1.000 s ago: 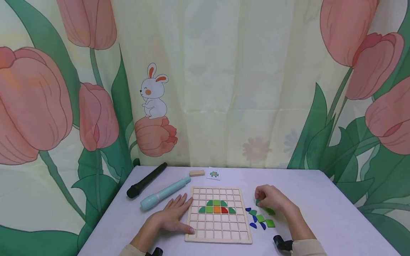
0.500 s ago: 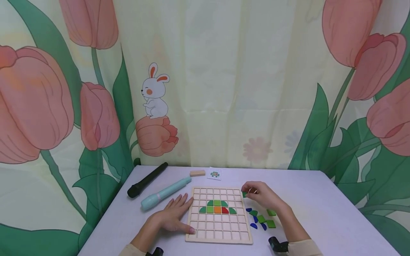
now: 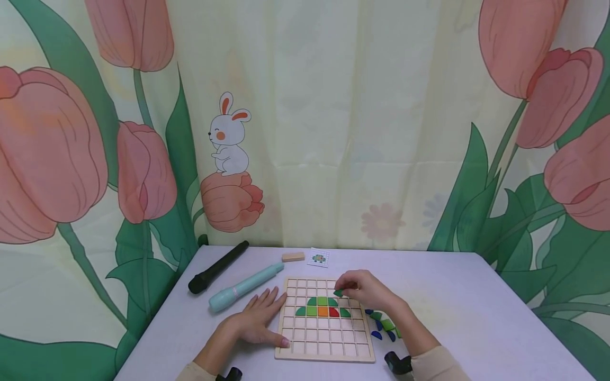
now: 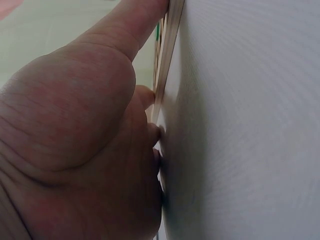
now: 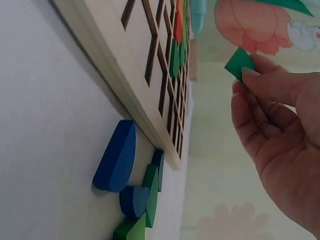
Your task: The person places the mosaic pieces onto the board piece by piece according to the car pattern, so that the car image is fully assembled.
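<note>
Dark green against pale wood, one small tile (image 3: 338, 292) is pinched between thumb and forefinger of the right hand (image 3: 365, 287), its outline partly covered by them. My right wrist view shows it raised clear of the grid board (image 3: 312, 336); my head view sets it over the far rows. Left hand (image 3: 257, 318): digits straight and spread apart, the thumb on the board's left rim towards the near corner, the forefinger at the same rim farther up; how firmly they press I cannot tell. Two adjoining rows of the grid hold green pieces (image 3: 312, 311), an orange square (image 3: 323, 311) and a red piece (image 3: 334, 312). Just beside the board's right edge I see loose blue half-discs (image 3: 376, 335) and green tiles (image 3: 388, 325), some partly hidden by the right forearm (image 3: 414, 329). On the white tabletop (image 3: 476, 307), to the left, lie a black microphone (image 3: 218, 268) and, nearer the board, a pale teal cylinder (image 3: 245, 288), both slanted. Beyond the board are a wooden block (image 3: 293, 257) and, just beside it, a card (image 3: 318, 257) printed with a coloured figure. Behind the tabletop hangs a curtain (image 3: 314, 132) of tulips with a rabbit (image 3: 230, 140).
</note>
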The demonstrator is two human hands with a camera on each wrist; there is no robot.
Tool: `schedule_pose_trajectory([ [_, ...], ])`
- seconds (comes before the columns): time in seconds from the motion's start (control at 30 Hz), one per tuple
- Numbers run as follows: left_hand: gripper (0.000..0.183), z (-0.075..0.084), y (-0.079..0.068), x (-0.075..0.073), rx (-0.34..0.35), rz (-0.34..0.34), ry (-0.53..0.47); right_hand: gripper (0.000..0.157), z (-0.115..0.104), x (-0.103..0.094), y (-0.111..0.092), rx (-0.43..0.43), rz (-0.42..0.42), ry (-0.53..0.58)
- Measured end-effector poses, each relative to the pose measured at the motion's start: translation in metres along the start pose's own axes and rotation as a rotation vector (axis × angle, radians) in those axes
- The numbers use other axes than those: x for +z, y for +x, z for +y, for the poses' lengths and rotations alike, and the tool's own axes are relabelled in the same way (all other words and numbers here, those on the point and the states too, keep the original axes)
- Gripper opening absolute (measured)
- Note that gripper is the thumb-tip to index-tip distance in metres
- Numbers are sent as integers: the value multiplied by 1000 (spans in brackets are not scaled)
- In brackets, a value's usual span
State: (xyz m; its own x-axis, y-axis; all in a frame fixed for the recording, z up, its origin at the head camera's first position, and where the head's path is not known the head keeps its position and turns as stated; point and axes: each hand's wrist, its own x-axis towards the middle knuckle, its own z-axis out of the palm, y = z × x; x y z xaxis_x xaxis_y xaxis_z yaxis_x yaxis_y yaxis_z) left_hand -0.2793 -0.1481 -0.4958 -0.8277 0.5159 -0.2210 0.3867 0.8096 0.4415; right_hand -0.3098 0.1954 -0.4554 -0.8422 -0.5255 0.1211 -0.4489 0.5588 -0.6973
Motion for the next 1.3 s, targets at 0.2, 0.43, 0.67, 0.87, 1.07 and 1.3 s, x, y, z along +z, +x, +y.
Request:
schedule_pose_trajectory([
  [0.2,122,1,1,-1,-25,-9,-3,15,-10,11,14,-57,-88,13],
  [0.43,122,0,2,-2,-29,-13,-5,13,-24,21,22,-100,-149,47],
  [0.67,121,-1,2,-1,-21,-12,5,14,-28,32,32,-129,-196,31],
  [0.87,120,-1,2,-1,-14,-17,-1,16,-36,44,38,-153,-263,11],
  [1.07,120,-1,1,-2,8,-9,9,15,-46,53,46,-210,-311,-50],
  [1.3,120,-2,0,-1,15,-11,2,16,-49,63,50,-199,-370,-84],
])
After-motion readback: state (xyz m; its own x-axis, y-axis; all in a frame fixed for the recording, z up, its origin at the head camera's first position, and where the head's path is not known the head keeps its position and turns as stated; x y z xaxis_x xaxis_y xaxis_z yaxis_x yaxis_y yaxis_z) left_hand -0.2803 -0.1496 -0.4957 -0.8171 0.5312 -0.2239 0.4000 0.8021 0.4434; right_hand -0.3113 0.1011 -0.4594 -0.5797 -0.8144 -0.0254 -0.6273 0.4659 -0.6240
